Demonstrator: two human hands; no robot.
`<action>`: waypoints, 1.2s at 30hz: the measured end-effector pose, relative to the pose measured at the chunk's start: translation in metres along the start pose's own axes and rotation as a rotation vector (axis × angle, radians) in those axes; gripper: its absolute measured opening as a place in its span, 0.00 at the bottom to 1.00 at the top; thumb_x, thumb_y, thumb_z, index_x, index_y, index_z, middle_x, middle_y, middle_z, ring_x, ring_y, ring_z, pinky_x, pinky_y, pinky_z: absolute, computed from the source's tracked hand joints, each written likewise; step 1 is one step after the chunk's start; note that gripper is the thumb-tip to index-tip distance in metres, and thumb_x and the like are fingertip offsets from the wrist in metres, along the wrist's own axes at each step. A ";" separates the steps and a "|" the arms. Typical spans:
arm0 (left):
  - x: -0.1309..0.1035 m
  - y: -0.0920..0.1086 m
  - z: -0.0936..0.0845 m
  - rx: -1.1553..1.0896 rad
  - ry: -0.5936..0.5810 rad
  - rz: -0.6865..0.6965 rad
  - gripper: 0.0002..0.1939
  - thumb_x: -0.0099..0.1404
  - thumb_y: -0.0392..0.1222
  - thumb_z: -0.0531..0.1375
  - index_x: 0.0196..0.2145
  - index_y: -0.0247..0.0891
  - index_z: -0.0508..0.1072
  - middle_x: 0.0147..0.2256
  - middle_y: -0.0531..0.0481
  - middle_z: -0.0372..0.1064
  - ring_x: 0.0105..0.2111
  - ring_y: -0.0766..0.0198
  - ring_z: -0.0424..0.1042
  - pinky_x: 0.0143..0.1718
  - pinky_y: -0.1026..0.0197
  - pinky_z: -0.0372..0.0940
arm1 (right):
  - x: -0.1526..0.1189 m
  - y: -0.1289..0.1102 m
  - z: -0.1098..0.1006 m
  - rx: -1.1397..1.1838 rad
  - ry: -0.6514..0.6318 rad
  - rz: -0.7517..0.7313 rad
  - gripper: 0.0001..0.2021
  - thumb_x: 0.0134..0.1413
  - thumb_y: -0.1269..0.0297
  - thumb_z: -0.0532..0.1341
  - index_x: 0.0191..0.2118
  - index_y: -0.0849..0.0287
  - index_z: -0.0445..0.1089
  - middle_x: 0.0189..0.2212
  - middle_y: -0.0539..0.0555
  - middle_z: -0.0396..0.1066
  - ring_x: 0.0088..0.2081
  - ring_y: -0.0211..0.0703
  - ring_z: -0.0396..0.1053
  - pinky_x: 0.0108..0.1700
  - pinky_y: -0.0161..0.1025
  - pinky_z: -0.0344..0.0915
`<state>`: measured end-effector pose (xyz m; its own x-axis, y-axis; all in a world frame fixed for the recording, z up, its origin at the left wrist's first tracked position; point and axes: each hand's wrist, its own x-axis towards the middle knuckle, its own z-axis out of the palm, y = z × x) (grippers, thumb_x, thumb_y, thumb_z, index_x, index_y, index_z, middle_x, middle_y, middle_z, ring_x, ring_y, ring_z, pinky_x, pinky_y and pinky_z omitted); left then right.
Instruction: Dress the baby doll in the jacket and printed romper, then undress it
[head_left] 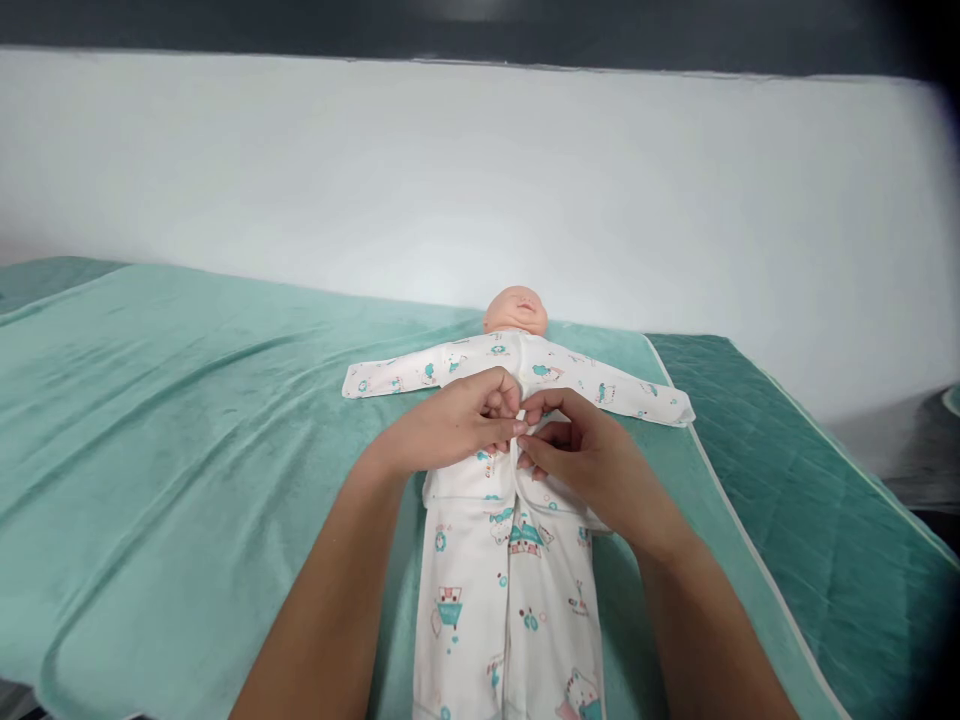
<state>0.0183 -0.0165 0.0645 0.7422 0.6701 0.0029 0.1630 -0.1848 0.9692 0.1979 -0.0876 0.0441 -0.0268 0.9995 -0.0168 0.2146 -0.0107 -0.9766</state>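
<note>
Currently left hand (469,420) and right hand (589,455) pinch printed shirt (531,362) at front edge. Green blanket (187,450): roomy left, right edge beside cuff (681,408).

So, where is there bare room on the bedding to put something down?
Largest free patch: the light green blanket left of the printed garment and left forearm, towards the wall. Another: the dark green quilted cover, right of the blanket's border. It is crowded at the garment's front, below the doll's head, where left hand and right hand pinch fabric.
</note>
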 end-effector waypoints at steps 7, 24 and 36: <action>0.001 -0.004 -0.005 -0.108 -0.033 0.004 0.10 0.63 0.45 0.62 0.37 0.40 0.65 0.30 0.56 0.63 0.26 0.71 0.64 0.27 0.66 0.61 | 0.002 0.001 -0.001 0.121 -0.027 0.002 0.09 0.54 0.64 0.63 0.42 0.52 0.67 0.29 0.46 0.70 0.27 0.36 0.70 0.30 0.35 0.64; -0.002 0.000 -0.005 -0.037 -0.070 -0.043 0.08 0.65 0.40 0.58 0.43 0.42 0.67 0.33 0.54 0.68 0.27 0.71 0.67 0.27 0.65 0.59 | 0.004 0.001 -0.003 0.170 -0.034 -0.037 0.08 0.59 0.62 0.61 0.43 0.55 0.66 0.24 0.47 0.70 0.27 0.36 0.69 0.30 0.34 0.67; 0.002 0.001 -0.002 -0.015 -0.050 -0.038 0.08 0.61 0.34 0.56 0.38 0.41 0.67 0.29 0.56 0.68 0.26 0.71 0.67 0.26 0.66 0.59 | 0.004 0.001 0.000 0.163 -0.007 -0.046 0.07 0.57 0.63 0.62 0.42 0.54 0.67 0.26 0.46 0.70 0.26 0.34 0.69 0.28 0.32 0.67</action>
<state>0.0182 -0.0140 0.0664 0.7674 0.6396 -0.0454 0.1820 -0.1493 0.9719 0.1983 -0.0840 0.0432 -0.0397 0.9988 0.0274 0.0518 0.0295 -0.9982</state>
